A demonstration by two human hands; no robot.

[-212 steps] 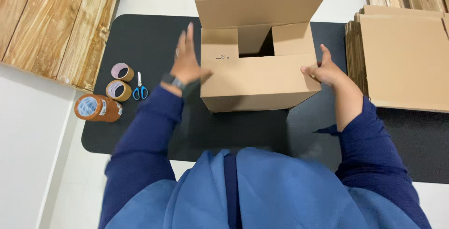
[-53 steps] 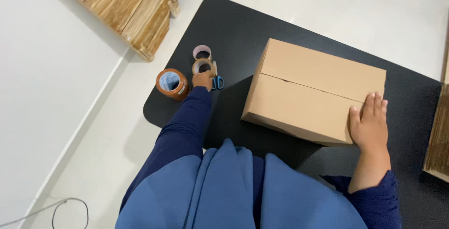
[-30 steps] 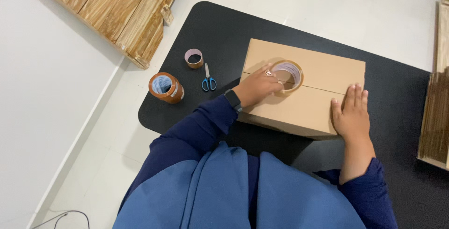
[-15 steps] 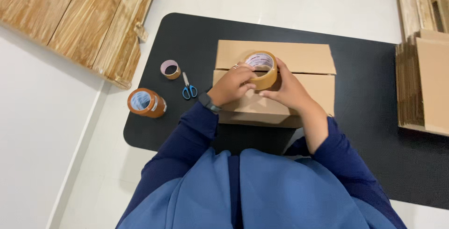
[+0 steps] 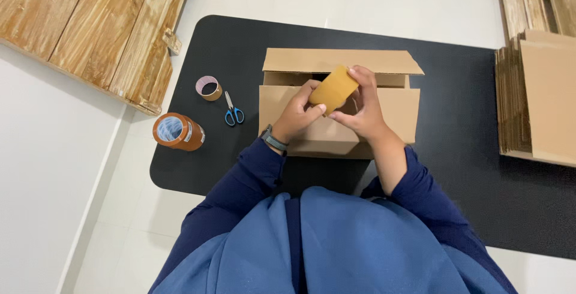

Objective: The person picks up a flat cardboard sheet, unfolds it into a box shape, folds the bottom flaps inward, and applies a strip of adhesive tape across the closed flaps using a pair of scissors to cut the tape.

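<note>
Both hands are up over the cardboard box (image 5: 339,120), sharing one roll of tan packing tape (image 5: 333,89). The left hand (image 5: 296,116) has its fingers curled round the lower left side of the roll with the thumb lying against its face, and the right hand (image 5: 360,107) is clamped on from the other side, fingers wrapped over the top edge. So the roll sits pinched between the two, tilted, held just above the top of the box — I can't tell whether it touches the cardboard. There's a watch (image 5: 273,140) on the left wrist, and dark blue sleeves on both arms.

The box is right under the hands on a black mat (image 5: 456,150). Its far flap (image 5: 339,61) isn't lying flat with the near one, and you can see a dark gap beyond the fingertips.

Off to the left of the left hand, well apart from it, there's a pair of blue-handled scissors (image 5: 231,111) lying on the mat. Just past those is a small, nearly used-up tape core (image 5: 209,87), and nearer the person, at the mat's left edge, a fatter brown tape roll (image 5: 177,131) lying on its side.

Way out to the right of the right hand is a stack of flat cardboard (image 5: 540,96). Beyond the left hand, off the mat, some wooden planks (image 5: 90,30) lie on the pale floor.
</note>
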